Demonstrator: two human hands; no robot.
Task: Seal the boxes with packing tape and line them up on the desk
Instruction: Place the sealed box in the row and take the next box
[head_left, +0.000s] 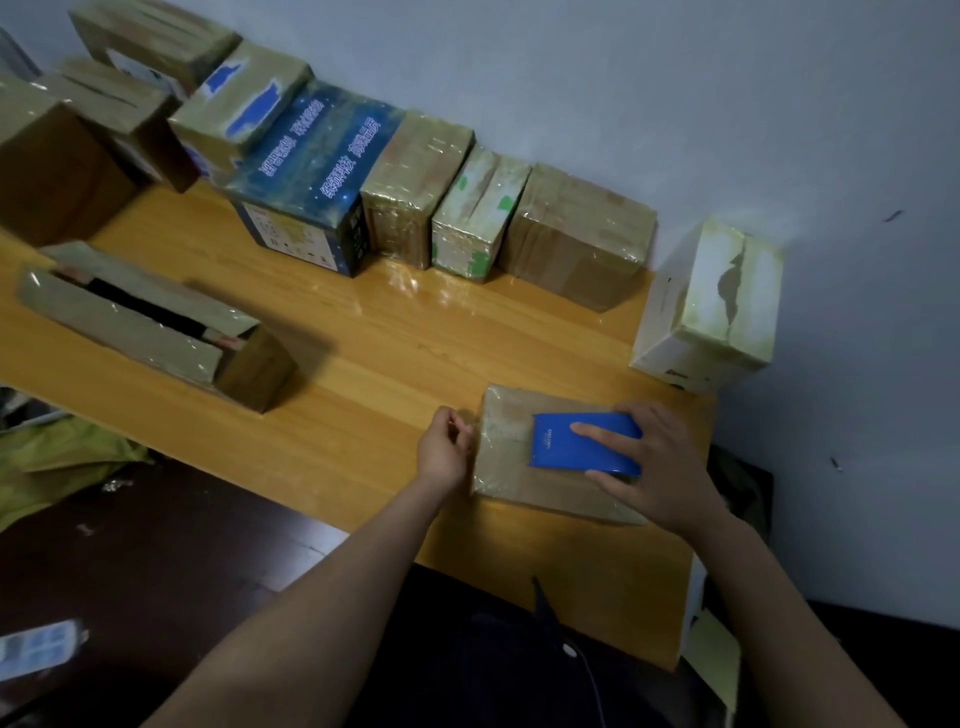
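Along the counter (363, 353) sit eleven boxes (576, 239), one open. Your right grip (660, 467) clasps a blue dispenser (571, 452); left grip (447, 447) pinches tape (470, 422).

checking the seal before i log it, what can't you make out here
Head view:
- The tape roll: hidden under the blue dispenser and right hand.
- What the left hand pinches at the brown box: too faint.
- Inside the long open box: dark, blurred.
- Far-left box: cut by the frame edge.
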